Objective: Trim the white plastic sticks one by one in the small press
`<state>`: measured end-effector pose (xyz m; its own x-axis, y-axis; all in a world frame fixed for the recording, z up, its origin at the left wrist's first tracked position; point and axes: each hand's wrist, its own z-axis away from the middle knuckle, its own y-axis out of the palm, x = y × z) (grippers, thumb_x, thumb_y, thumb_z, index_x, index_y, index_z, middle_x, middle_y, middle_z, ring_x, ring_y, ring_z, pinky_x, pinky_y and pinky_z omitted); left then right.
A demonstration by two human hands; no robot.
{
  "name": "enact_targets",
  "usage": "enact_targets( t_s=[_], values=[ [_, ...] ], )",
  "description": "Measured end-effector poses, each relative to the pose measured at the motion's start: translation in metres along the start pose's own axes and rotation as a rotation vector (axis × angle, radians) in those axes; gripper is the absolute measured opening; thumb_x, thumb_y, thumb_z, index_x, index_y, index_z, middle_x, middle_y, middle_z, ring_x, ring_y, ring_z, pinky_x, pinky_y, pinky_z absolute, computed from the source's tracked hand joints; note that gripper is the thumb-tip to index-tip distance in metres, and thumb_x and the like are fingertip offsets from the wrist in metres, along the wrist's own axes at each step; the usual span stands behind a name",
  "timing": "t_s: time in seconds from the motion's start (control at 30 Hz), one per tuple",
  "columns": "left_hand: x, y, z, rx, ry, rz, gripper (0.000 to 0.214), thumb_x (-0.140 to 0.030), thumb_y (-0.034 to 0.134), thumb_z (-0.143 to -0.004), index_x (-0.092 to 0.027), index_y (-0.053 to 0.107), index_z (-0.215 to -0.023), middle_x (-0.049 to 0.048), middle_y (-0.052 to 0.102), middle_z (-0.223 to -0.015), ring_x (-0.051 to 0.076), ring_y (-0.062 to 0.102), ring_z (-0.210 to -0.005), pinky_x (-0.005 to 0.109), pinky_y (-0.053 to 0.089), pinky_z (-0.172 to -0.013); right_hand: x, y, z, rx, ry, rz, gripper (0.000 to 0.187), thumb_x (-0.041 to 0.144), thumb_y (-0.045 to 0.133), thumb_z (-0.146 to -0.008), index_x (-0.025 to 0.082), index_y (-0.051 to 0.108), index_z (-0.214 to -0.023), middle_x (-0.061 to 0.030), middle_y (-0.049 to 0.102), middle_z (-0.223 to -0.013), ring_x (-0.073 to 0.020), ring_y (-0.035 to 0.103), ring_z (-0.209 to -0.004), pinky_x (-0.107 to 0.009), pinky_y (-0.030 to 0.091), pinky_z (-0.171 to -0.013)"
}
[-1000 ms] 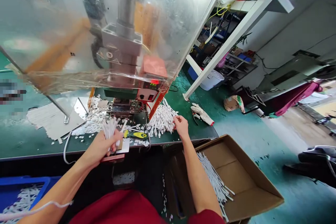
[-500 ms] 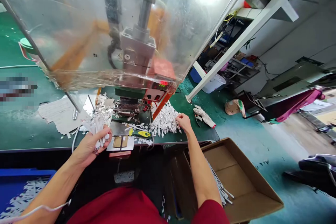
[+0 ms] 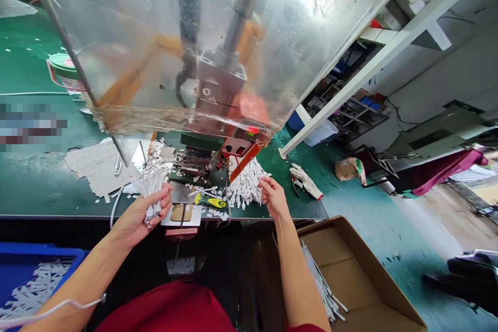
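A dark green worktop (image 3: 39, 187) bears a heap of thin white strips (image 3: 247, 187), a yellow-and-black-handled tool (image 3: 212, 202), a white fabric glove with red cuff edging (image 3: 306, 181), off-white paper sheets (image 3: 95, 166) and small white scraps (image 3: 158, 158).

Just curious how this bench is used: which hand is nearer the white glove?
The right hand, just left of the white glove, not touching it. The left hand is farther left, gripping white strips.

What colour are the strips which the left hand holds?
The strips in the left hand are white, as the head view shows.

Left grip (image 3: 136, 216) curled, right grip (image 3: 275, 199) apart
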<state>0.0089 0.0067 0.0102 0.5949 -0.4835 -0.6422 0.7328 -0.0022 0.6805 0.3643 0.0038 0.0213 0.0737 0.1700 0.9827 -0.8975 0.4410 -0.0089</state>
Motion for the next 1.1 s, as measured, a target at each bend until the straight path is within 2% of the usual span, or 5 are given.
enact_targets(
  t_s=[0.23, 0.43, 0.57, 0.87, 1.1],
  values=[
    [0.001, 0.001, 0.0, 0.026, 0.03, 0.016, 0.021, -0.027, 0.076, -0.078, -0.014, 0.059, -0.082, -0.0045, 0.046, -0.059, 0.006, 0.041, -0.046, 0.01, 0.028, -0.029, -0.017, 0.1, 0.055, 0.307, 0.143, -0.172, 0.034, 0.044, 0.081, -0.065, 0.016, 0.063, -0.074, 0.0037, 0.06, -0.058, -0.0007, 0.028, -0.035, -0.015, 0.019, -0.031],
    [0.002, -0.007, 0.001, 0.035, 0.029, 0.01, 0.02, -0.027, 0.073, -0.081, -0.015, 0.058, -0.084, -0.005, 0.046, -0.059, 0.005, 0.041, -0.047, 0.01, 0.028, -0.031, -0.032, 0.156, 0.061, 0.347, 0.166, -0.265, 0.038, 0.047, 0.078, -0.067, 0.018, 0.054, -0.066, 0.0034, 0.061, -0.057, -0.001, 0.03, -0.033, -0.015, 0.02, -0.031],
    [0.002, -0.009, 0.001, 0.038, 0.036, -0.005, 0.02, -0.026, 0.073, -0.082, -0.015, 0.057, -0.084, -0.0053, 0.046, -0.059, 0.005, 0.041, -0.047, 0.01, 0.027, -0.032, -0.035, 0.17, 0.06, 0.32, 0.165, -0.242, 0.038, 0.048, 0.075, -0.068, 0.019, 0.052, -0.065, 0.0039, 0.061, -0.055, -0.002, 0.032, -0.033, -0.016, 0.021, -0.031],
    [0.005, -0.009, 0.001, 0.018, 0.055, -0.052, 0.025, -0.032, 0.075, -0.079, -0.016, 0.057, -0.085, -0.0059, 0.047, -0.058, 0.005, 0.04, -0.045, 0.011, 0.026, -0.032, -0.037, 0.176, 0.057, 0.271, 0.156, -0.211, 0.036, 0.048, 0.072, -0.068, 0.02, 0.051, -0.064, 0.0055, 0.057, -0.051, -0.0029, 0.034, -0.032, -0.016, 0.023, -0.03],
    [0.006, -0.004, 0.001, -0.023, 0.044, -0.193, 0.042, -0.046, 0.073, -0.078, -0.016, 0.05, -0.06, -0.0044, 0.045, -0.051, 0.004, 0.035, -0.041, 0.013, 0.023, -0.031, -0.034, 0.176, 0.057, 0.274, 0.165, -0.213, 0.035, 0.047, 0.072, -0.067, 0.02, 0.051, -0.064, 0.0051, 0.057, -0.051, -0.0032, 0.034, -0.033, -0.016, 0.024, -0.031]
  ],
)
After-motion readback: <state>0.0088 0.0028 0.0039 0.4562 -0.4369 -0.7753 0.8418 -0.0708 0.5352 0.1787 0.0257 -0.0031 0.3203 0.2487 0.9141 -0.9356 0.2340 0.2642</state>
